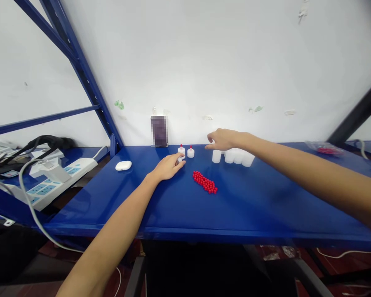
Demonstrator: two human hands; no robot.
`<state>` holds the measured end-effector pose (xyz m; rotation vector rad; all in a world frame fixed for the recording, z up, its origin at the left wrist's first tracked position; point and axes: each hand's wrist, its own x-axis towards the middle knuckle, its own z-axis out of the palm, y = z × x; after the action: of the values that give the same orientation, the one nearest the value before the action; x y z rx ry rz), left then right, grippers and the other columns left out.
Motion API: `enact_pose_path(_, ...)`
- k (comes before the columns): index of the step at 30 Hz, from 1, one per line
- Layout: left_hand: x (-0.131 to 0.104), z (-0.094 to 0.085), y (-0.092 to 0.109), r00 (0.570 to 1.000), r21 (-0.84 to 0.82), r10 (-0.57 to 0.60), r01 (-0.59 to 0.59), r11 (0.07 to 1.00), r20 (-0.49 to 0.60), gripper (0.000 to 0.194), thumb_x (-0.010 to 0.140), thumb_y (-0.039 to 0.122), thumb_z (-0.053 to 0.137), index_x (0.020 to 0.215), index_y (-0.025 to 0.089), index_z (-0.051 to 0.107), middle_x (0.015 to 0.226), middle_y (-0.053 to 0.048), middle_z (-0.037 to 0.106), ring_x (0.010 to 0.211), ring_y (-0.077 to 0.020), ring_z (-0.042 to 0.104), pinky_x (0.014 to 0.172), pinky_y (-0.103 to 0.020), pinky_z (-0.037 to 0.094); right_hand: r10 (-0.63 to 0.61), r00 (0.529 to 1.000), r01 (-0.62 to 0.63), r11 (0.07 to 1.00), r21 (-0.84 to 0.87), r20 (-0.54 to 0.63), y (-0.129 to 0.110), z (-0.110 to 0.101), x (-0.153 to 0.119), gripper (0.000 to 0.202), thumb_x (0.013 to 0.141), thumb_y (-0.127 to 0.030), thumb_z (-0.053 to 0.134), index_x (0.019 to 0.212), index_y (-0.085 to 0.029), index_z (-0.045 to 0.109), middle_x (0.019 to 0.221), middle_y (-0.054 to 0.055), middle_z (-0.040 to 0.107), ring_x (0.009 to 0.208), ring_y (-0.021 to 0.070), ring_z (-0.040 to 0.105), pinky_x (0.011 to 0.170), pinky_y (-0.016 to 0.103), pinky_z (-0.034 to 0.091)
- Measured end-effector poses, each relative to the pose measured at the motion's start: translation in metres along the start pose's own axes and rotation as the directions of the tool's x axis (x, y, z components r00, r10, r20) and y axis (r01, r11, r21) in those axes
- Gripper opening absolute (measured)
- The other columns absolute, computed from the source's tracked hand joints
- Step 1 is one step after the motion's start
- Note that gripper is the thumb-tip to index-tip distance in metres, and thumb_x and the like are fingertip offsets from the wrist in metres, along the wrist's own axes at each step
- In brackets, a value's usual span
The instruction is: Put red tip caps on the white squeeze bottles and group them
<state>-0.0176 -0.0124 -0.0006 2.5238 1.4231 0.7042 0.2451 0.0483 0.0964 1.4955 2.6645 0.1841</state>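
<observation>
My left hand (169, 166) is closed around a small white bottle (180, 159), mostly hidden by the fingers. Just behind it stands a white bottle with a red tip (181, 150); a second red-tipped white bottle (191, 153) is upright to its right. My right hand (221, 139) hovers near the back of the table with its fingers partly bent and apart, and nothing shows in them. Below it are a white cylindrical container (216, 156) and a group of several more (238, 156). A pile of small red caps (205, 182) lies between my hands, toward the front.
The blue table (185, 214) meets a white wall. A phone-like dark rectangle (159, 131), blurred, leans on the wall. A white earbud case (123, 166) lies at left, near power strips (60, 183) and a blue metal frame (86, 74). A plastic bag with red pieces (326, 149) is at far right.
</observation>
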Motion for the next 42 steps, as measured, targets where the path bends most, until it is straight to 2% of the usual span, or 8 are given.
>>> enact_pose_path(4, 0.001, 0.001, 0.005, 0.998, -0.017, 0.051, -0.051, 0.999, -0.037, 0.042, 0.096, 0.048, 0.045, 0.119, 0.017, 0.061, 0.092, -0.007, 0.069, 0.078, -0.0206, 0.062, 0.073, -0.031, 0.045, -0.029, 0.986, -0.001, 0.984, 0.181, 0.164, 0.009, 0.003, -0.016, 0.063, 0.079, -0.051, 0.067, 0.132, -0.018, 0.057, 0.099, 0.011, 0.072, 0.068, 0.0216, 0.067, 0.064, 0.033, 0.047)
enact_pose_path(12, 0.001, 0.003, 0.007, 0.996, 0.011, 0.074, -0.073, 0.997, -0.045, 0.042, 0.097, 0.048, 0.045, 0.121, 0.017, 0.06, 0.102, -0.009, 0.069, 0.082, -0.0215, 0.063, 0.077, -0.033, 0.047, -0.123, 0.965, 0.106, 0.991, 0.083, 0.231, -0.006, 0.021, -0.003, 0.048, 0.069, -0.024, 0.073, 0.118, -0.021, 0.069, 0.104, 0.01, 0.071, 0.084, 0.0243, 0.066, 0.061, 0.029, 0.044)
enact_pose_path(16, 0.001, 0.005, 0.004, 0.994, 0.011, 0.08, -0.079, 0.997, -0.071, 0.044, 0.096, 0.046, 0.049, 0.127, 0.016, 0.058, 0.112, -0.011, 0.068, 0.084, -0.0214, 0.063, 0.081, -0.033, 0.048, -0.221, 0.975, 0.207, 0.949, 0.239, 0.029, -0.015, 0.016, -0.002, 0.036, 0.071, -0.023, 0.07, 0.107, -0.017, 0.072, 0.094, 0.008, 0.072, 0.077, 0.021, 0.064, 0.064, 0.029, 0.044)
enact_pose_path(21, 0.0, 0.003, 0.006, 0.996, -0.033, 0.047, -0.05, 0.998, -0.072, 0.058, 0.094, 0.048, 0.054, 0.142, 0.017, 0.044, 0.085, -0.004, 0.067, 0.073, -0.021, 0.062, 0.074, -0.031, 0.047, -0.24, 0.932, 0.348, 0.801, 0.487, -0.271, -0.04, 0.005, -0.004, 0.033, 0.075, -0.028, 0.066, 0.105, -0.017, 0.069, 0.093, 0.006, 0.071, 0.079, 0.018, 0.061, 0.069, 0.028, 0.042)
enact_pose_path(28, 0.0, 0.001, 0.02, 0.989, -0.197, 0.06, -0.086, 0.977, -0.133, 0.067, 0.094, 0.044, 0.055, 0.149, 0.016, 0.029, 0.107, -0.009, 0.068, 0.076, -0.019, 0.064, 0.075, -0.03, 0.049, -0.225, 0.937, 0.348, 0.632, 0.692, -0.265, -0.065, 0.017, -0.003, 0.043, 0.071, -0.025, 0.066, 0.11, -0.016, 0.05, 0.102, 0.008, 0.066, 0.078, 0.0175, 0.058, 0.071, 0.03, 0.044)
enact_pose_path(33, 0.0, 0.002, 0.031, 0.977, -0.204, 0.114, -0.15, 0.967, -0.179, 0.057, 0.096, 0.045, 0.051, 0.144, 0.017, 0.039, 0.128, -0.013, 0.063, 0.106, -0.0245, 0.064, 0.092, -0.033, 0.048, -0.197, 0.947, 0.317, 0.467, 0.826, -0.253, -0.08, 0.02, -0.004, 0.051, 0.078, -0.026, 0.057, 0.124, -0.019, 0.034, 0.101, 0.007, 0.062, 0.077, 0.017, 0.055, 0.07, 0.031, 0.046)
enact_pose_path(39, 0.001, -0.002, 0.031, 0.987, -0.088, 0.018, -0.032, 0.996, -0.159, 0.046, 0.097, 0.048, 0.045, 0.131, 0.019, 0.051, 0.105, -0.007, 0.07, 0.085, -0.022, 0.066, 0.08, -0.032, 0.049, -0.008, 0.947, 0.225, 0.731, 0.644, -0.321, -0.051, 0.015, -0.033, 0.029, 0.086, -0.032, 0.052, 0.111, -0.017, 0.056, 0.091, 0.008, 0.064, 0.079, 0.0205, 0.057, 0.074, 0.035, 0.041)
enact_pose_path(42, 0.0, -0.003, 0.031, 0.994, 0.013, 0.028, -0.027, 1.0, -0.109, 0.043, 0.094, 0.044, 0.049, 0.13, 0.022, 0.054, 0.109, -0.007, 0.069, 0.087, -0.0234, 0.065, 0.08, -0.033, 0.048, -0.253, 0.957, 0.289, 0.818, 0.497, -0.14, -0.03, 0.025, -0.065, 0.015, 0.087, -0.023, 0.049, 0.086, -0.017, 0.063, 0.075, 0.004, 0.064, 0.066, 0.0165, 0.055, 0.066, 0.032, 0.039)
